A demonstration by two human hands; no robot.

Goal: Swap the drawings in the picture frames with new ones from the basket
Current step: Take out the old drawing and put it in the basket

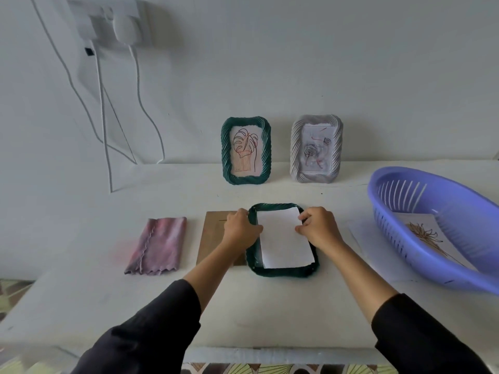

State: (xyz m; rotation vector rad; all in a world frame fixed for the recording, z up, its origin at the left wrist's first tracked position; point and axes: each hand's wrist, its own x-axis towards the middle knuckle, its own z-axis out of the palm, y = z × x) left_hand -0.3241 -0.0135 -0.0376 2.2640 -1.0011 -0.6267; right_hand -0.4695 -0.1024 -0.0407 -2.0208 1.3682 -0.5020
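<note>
Green and ropy at the rim, the flat frame (283,271) lies face down on the white table (81,279), straight in front of the person. A white sheet (283,241) rests in its opening, slightly askew. Both forearms reach forward in dark sleeves, pushed up from the wrists. The left hand (241,228) curls over the flat frame's left rim, its thumb against the sheet's left edge. The right hand (317,228) pinches the sheet's right edge near the far corner, knuckles up.

A brown backing board (213,238) lies just left of the flat frame, partly under the left hand, and a pink cloth (159,245) lies beyond it. A standing green frame (245,150) and a grey frame (316,148) lean against the wall, each showing a picture. At the right, a purple basket (437,190) holds a drawing (426,236).
</note>
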